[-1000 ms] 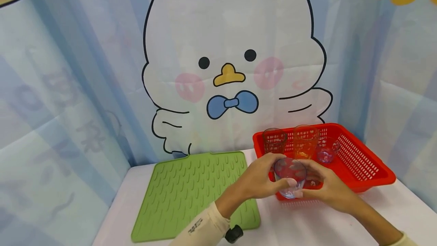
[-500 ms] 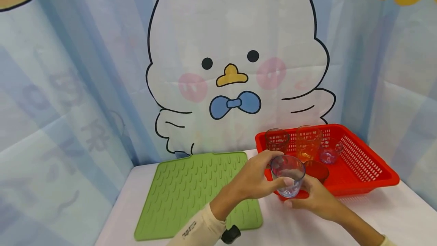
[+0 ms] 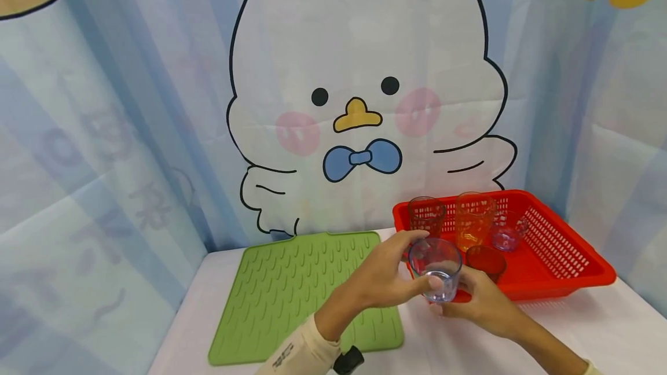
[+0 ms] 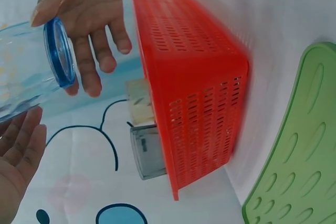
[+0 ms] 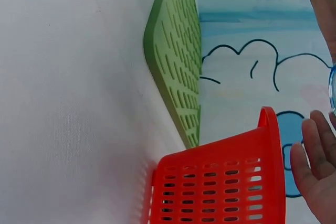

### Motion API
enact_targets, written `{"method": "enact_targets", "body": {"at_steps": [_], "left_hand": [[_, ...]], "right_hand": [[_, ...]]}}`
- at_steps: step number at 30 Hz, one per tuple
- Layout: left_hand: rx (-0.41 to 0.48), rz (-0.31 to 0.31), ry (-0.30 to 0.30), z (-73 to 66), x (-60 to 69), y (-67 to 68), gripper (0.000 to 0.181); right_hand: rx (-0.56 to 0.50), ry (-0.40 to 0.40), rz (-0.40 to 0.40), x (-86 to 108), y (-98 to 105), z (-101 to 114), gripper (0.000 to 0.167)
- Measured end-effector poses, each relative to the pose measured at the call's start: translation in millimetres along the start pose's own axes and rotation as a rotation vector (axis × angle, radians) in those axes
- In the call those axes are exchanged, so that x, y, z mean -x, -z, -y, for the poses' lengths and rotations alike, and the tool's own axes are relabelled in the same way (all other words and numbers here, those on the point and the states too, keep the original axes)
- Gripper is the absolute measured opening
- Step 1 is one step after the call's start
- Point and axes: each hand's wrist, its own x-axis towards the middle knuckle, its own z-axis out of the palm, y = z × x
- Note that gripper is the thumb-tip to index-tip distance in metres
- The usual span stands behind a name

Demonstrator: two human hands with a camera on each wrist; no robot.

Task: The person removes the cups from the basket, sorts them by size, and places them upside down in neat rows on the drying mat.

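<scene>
A clear, blue-tinted drinking glass [image 3: 436,268] is held upright in front of the red basket [image 3: 560,288]. My left hand [image 3: 383,274] grips it from the left, thumb on the near side and fingers on the far side. At its lower right is my right hand [image 3: 487,302]; in the left wrist view that hand's fingers [image 4: 86,66] look straight and spread near the blue-edged base [image 4: 60,53]. Whether they touch the base, I cannot tell. Only part of the glass [image 5: 333,90] enters the right wrist view.
Inside the basket stand a greyish mug [image 3: 426,213], a taller amber-looking glass [image 3: 474,221], a clear purplish mug [image 3: 506,236] and a low cup [image 3: 486,262]. A green ridged mat [image 3: 297,294] lies to the left on the white table [image 3: 182,328]. Printed curtains [image 3: 359,201] rise behind.
My right hand has moved lower and left along the glass, its fingers leaving the upper side. The low cup in the basket has come into view. My left hand keeps its hold.
</scene>
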Motion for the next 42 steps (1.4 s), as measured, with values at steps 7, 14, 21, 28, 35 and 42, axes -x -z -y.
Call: {"method": "enact_targets", "body": {"at_steps": [7, 14, 21, 28, 35, 42], "left_hand": [[0.012, 0.021, 0.001, -1.2, 4.5, 1.3, 0.082], [0.026, 0.011, 0.02, 5.8, 12.5, 1.2, 0.082], [0.036, 0.009, 0.063, 9.9, 21.9, 4.1, 0.074], [0.1, 0.015, 0.128, 13.3, 30.7, 7.8, 0.071], [0.128, 0.024, 0.167, 17.6, 38.9, 10.7, 0.068], [0.174, 0.037, 0.21, 22.8, 47.5, 11.6, 0.072]], "right_hand": [[0.011, 0.007, -0.009, 1.7, -0.4, 2.2, 0.05], [0.017, 0.056, -0.04, 2.4, 0.9, 3.0, 0.048], [0.01, 0.028, -0.068, 1.1, 3.1, 7.3, 0.047], [-0.012, 0.026, -0.069, -0.9, 5.2, 11.3, 0.05], [-0.016, -0.005, -0.063, -3.6, 5.7, 15.3, 0.05], [-0.03, -0.011, -0.052, -7.8, 2.1, 17.4, 0.05]]}}
